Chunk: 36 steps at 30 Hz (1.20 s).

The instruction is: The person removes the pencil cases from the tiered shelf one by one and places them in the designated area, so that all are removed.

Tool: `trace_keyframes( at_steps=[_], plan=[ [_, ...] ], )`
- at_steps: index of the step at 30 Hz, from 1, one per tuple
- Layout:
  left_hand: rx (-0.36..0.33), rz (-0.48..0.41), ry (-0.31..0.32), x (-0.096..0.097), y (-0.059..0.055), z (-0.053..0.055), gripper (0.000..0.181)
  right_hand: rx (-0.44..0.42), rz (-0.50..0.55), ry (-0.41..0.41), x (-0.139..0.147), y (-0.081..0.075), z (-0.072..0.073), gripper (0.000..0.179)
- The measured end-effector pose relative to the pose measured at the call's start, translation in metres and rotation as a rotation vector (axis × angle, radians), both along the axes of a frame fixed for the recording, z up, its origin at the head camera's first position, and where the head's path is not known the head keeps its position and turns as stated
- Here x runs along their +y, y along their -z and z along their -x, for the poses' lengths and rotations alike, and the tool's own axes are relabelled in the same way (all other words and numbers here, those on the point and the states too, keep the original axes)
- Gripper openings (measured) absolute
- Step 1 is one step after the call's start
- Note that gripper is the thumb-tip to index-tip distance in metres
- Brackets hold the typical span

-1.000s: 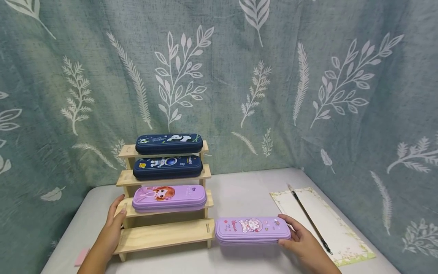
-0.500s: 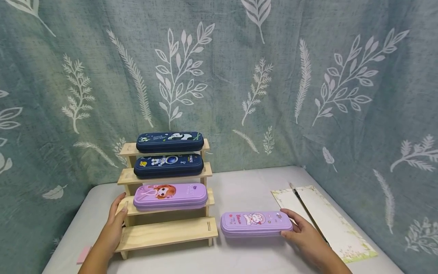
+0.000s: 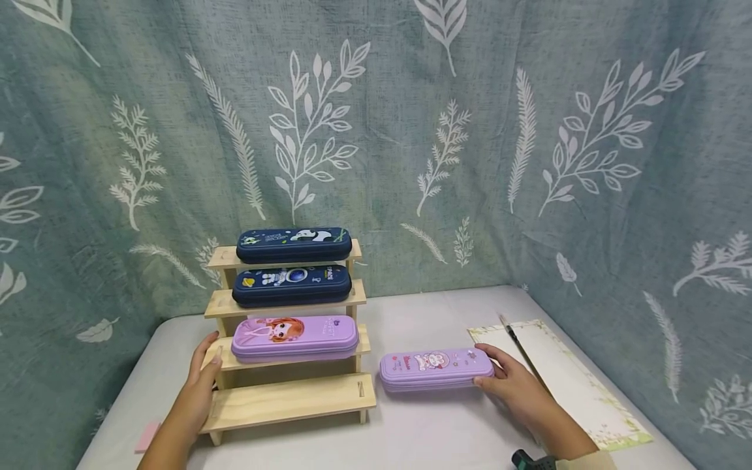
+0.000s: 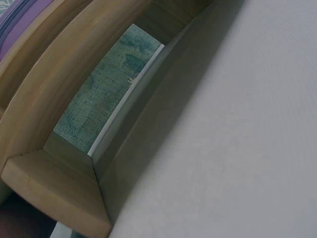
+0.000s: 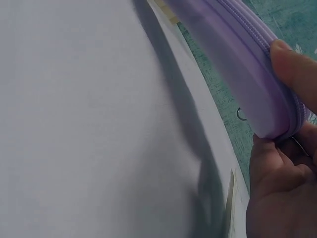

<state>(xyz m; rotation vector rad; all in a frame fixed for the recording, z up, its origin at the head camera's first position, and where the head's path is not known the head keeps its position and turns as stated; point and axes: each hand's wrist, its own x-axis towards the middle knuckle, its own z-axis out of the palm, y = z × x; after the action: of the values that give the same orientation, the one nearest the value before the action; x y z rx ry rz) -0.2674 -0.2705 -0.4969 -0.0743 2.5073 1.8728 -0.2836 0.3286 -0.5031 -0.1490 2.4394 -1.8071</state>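
My right hand (image 3: 519, 388) pinches the right end of a light purple pencil case (image 3: 435, 370), thumb at the near side. In the right wrist view the pencil case (image 5: 237, 64) is tilted above the white surface, its zipper showing. To its left stands a stepped wooden rack (image 3: 288, 399), whose lowest step is bare. The left hand (image 3: 196, 385) grips the rack's left end at the second step from the bottom, with its thumb on the near side. On that step lies a purple case with a doll picture (image 3: 296, 337). Dark blue astronaut (image 3: 294, 285) and panda (image 3: 294, 245) cases occupy the upper steps.
A sheet of paper with a floral border (image 3: 593, 391) lies at the right on the white tabletop (image 3: 429, 320), with a brush (image 3: 523, 349) across it. Beside the left forearm is a small pink block (image 3: 147, 436). Leaf-patterned curtains (image 3: 376, 143) surround the table.
The right hand has carried the light purple pencil case farther from me, away from the rack's lowest step and now slightly tilted. My left hand has stayed at the rack.
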Motion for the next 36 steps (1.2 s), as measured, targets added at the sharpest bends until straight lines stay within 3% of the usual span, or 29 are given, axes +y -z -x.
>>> trace_keyframes(
  at_steps=[10, 17, 27, 36],
  plan=[
    [0.026, -0.013, -0.004, -0.007, 0.005, -0.001, 0.060, 0.006, 0.003, -0.061, -0.012, -0.005, 0.024, 0.089],
    [0.038, -0.022, 0.012, -0.002, -0.001, 0.000, 0.060, 0.023, -0.099, -0.042, -0.015, -0.012, 0.039, 0.085],
    [0.020, -0.015, 0.001, -0.002, 0.003, -0.002, 0.060, 0.046, -0.128, -0.109, -0.012, -0.004, 0.069, 0.082],
    [0.055, -0.028, 0.027, -0.004, 0.003, 0.001, 0.060, 0.007, -0.165, -0.024, -0.016, 0.001, 0.085, 0.082]
  ],
)
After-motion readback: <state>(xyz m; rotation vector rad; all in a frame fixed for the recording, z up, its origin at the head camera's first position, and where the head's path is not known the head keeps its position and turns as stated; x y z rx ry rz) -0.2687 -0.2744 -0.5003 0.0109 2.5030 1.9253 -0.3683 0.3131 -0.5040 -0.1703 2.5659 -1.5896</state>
